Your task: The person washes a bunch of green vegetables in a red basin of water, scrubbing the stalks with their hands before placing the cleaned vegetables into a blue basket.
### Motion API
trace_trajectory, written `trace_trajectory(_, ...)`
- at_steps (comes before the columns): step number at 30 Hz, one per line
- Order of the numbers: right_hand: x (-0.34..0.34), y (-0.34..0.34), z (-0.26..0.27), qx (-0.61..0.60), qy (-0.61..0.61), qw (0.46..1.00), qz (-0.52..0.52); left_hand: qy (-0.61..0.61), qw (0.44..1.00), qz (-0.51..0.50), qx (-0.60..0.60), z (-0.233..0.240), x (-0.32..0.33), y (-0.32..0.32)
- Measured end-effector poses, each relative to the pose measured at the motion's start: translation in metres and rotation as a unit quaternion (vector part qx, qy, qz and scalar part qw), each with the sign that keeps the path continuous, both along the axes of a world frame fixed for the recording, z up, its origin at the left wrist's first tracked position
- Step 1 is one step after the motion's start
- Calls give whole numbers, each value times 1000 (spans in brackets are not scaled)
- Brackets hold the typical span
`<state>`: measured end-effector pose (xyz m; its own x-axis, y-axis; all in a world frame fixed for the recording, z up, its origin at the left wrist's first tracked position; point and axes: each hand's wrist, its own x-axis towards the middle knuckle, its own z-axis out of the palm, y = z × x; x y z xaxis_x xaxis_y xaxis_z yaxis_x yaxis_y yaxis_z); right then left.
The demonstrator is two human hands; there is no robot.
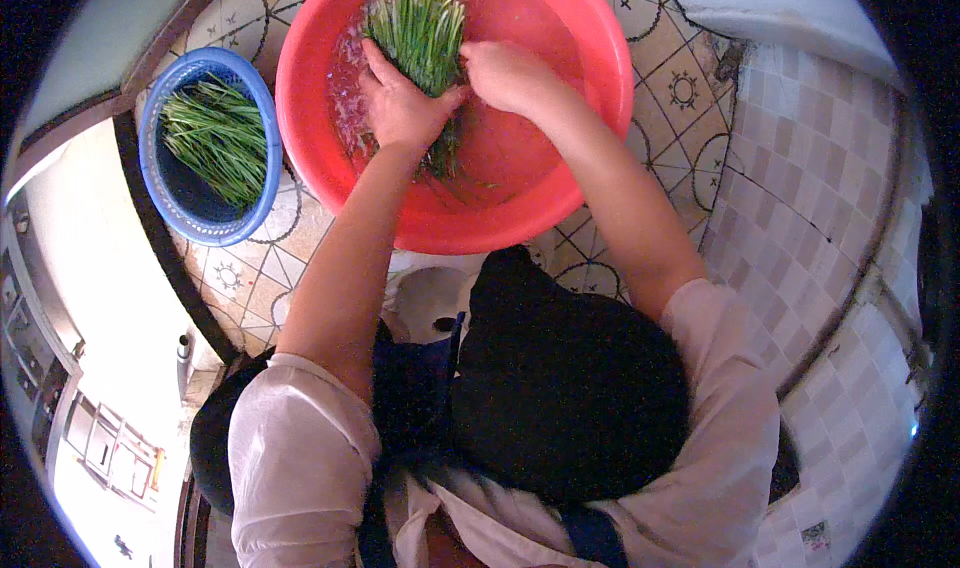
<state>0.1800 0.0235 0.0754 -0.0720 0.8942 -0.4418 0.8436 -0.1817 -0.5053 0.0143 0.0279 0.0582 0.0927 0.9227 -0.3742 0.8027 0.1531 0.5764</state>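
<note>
A large red plastic basin with water in it stands on the tiled floor. Over its left half, a thick bunch of green leafy stalks, apparently garlic chives, is held with the pale cut ends towards the top of the view. My left hand grips the lower part of the bunch, its fingers spread around the left side and its thumb at the right. At the bunch's right edge is my right hand, its fingers curled and its fingertips against the stalks; whether they pinch any is hidden. Loose green leaves lie in the water below.
Left of the basin stands a blue plastic basket holding more green stalks. A pale drain basin or toilet pan shows between the basin and my legs. A tiled wall rises at the right, and a dark-edged doorway sill runs at the left.
</note>
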Motion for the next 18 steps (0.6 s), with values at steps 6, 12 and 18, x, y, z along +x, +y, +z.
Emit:
trace_trajectory(6,27,3,-1,-27,352,859,-372,-57,996,68,4,-13,-8,-17)
trace_trajectory(12,-20,56,-46,-20,626,542,-561,-82,993,89,-5,-12,-27,-25)
trace_trajectory(18,-6,77,-98,26,680,514,-522,-104,990,88,26,3,-26,-30)
